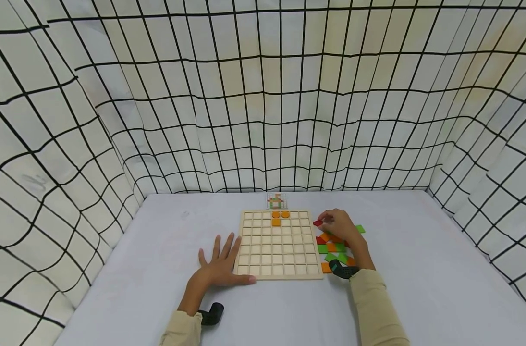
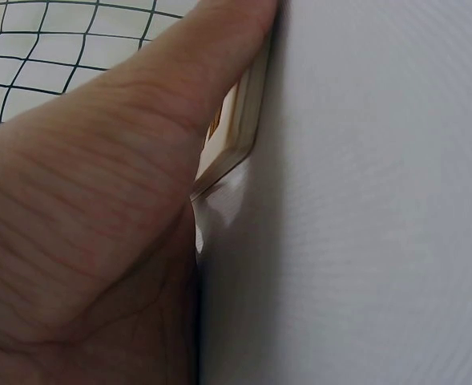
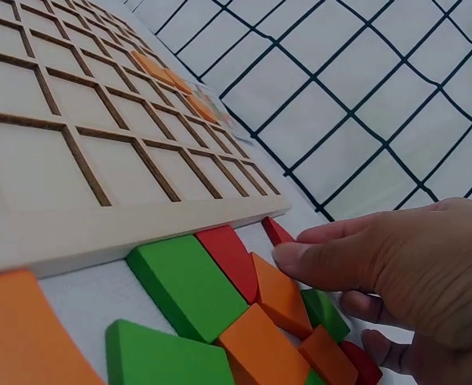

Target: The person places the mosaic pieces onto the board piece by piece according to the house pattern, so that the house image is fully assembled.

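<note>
A wooden grid board [image 1: 278,246] lies flat on the white table, with two orange round tiles [image 1: 280,215] and an orange square tile [image 1: 276,222] in cells near its far edge. My left hand [image 1: 219,270] rests with spread fingers at the board's near left corner, the thumb along its front edge. Beyond the board's right edge, my right hand [image 1: 338,224] pinches a small red tile [image 3: 276,230] between thumb and fingers. Below that hand lies a pile of loose tiles, among them a green tile [image 3: 189,286], another red tile [image 3: 227,258] and an orange tile [image 3: 280,295].
A small printed pattern card [image 1: 276,201] lies just past the board's far edge. White walls with black netting [image 1: 263,120] stand behind and on both sides. White tabletop [image 1: 427,269] stretches out to the right of the tiles.
</note>
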`<move>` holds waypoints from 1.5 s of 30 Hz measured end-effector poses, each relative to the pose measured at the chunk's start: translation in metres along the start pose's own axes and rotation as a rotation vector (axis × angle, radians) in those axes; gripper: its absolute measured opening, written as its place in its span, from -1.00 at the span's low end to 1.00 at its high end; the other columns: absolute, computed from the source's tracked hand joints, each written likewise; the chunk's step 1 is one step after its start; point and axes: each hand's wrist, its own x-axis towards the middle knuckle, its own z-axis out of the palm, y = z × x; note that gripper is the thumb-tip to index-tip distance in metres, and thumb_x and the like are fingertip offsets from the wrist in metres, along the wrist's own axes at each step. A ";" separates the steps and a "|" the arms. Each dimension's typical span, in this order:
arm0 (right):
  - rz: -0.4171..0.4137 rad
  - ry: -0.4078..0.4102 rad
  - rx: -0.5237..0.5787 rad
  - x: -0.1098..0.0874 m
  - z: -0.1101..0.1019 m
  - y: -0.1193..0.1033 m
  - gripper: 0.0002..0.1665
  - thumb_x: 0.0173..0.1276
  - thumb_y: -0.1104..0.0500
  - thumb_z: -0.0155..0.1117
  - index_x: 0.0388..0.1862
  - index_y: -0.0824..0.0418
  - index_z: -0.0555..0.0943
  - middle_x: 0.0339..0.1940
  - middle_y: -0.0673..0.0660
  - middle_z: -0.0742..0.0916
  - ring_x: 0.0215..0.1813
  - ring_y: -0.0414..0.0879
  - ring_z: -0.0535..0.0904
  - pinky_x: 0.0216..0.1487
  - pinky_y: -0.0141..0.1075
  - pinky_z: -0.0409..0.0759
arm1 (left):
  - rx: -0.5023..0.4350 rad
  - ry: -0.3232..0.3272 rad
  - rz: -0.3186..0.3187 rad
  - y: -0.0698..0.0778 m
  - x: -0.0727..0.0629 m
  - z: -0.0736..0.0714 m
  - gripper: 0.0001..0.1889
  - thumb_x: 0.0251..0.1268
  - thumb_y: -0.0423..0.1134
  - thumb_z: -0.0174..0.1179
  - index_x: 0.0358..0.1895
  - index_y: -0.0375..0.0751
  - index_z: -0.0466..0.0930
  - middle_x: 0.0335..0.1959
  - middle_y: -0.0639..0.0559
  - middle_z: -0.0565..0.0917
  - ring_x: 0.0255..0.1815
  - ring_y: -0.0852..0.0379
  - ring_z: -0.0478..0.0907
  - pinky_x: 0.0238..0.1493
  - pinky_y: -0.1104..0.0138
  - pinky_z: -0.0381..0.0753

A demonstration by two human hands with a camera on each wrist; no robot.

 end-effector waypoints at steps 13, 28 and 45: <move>0.059 0.028 0.000 0.001 0.002 -0.002 -0.71 0.32 0.17 0.36 -0.03 0.28 0.65 0.00 0.28 0.64 0.10 0.16 0.54 0.22 0.04 0.51 | -0.021 -0.007 0.011 -0.003 0.001 0.002 0.29 -0.09 0.49 0.26 0.59 -0.12 -0.20 0.63 -0.14 -0.29 0.58 -0.33 -0.54 0.29 -0.45 -0.55; 0.079 0.078 -0.009 0.002 0.008 -0.003 -0.66 0.35 0.06 0.33 -0.02 0.25 0.62 -0.03 0.22 0.67 0.02 0.08 0.56 0.17 0.03 0.51 | -0.004 0.003 0.007 0.001 -0.002 -0.003 0.26 -0.05 0.42 0.31 0.59 -0.11 -0.20 0.63 -0.14 -0.28 0.58 -0.34 -0.52 0.29 -0.47 -0.48; -0.151 0.090 0.092 0.009 0.042 -0.042 -0.69 0.31 0.05 0.39 -0.10 0.21 0.64 -0.18 0.11 0.68 -0.13 -0.05 0.60 -0.12 -0.18 0.59 | -0.034 -0.003 0.023 0.000 -0.003 -0.004 0.32 -0.12 0.52 0.25 0.59 -0.14 -0.20 0.63 -0.16 -0.27 0.58 -0.34 -0.52 0.28 -0.46 -0.56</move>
